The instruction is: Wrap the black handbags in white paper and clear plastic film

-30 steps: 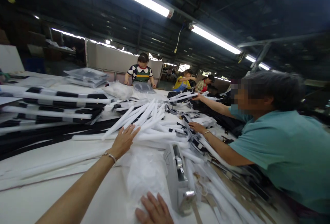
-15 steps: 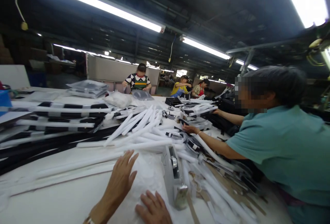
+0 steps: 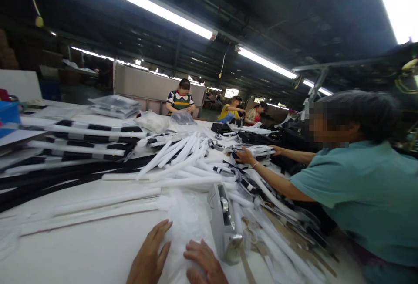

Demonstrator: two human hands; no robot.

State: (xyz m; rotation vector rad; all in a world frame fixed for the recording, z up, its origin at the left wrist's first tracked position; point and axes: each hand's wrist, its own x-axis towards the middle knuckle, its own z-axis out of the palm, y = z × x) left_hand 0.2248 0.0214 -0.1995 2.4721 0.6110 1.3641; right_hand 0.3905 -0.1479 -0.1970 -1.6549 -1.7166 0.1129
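My left hand (image 3: 150, 249) reaches over the front of the white table, fingers stretched out and the thumb apart. Close to its right, my right hand (image 3: 204, 261) has its fingers spread, palm down. Both are at a thin, crumpled clear plastic sheet or bag (image 3: 187, 214); whether they press on it I cannot tell. Nothing shows in either hand. Just right of my right hand stands a grey tape dispenser (image 3: 219, 218) with a shiny metal front end. Behind the plastic lies a loose heap of white foam tubes (image 3: 183, 157).
Wrapped bundles of black and white strips (image 3: 88, 144) are stacked at the left, beside long black strips (image 3: 65, 175). At the right, a co-worker in a teal shirt (image 3: 355, 188) leans over the table, arms among bagged parts (image 3: 254, 151). Brown cardboard strips (image 3: 294, 236) lie nearer me.
My left hand has drawn back toward me, closer to my right hand. The co-worker's near hand has moved farther over the bagged parts. The view has shifted slightly.
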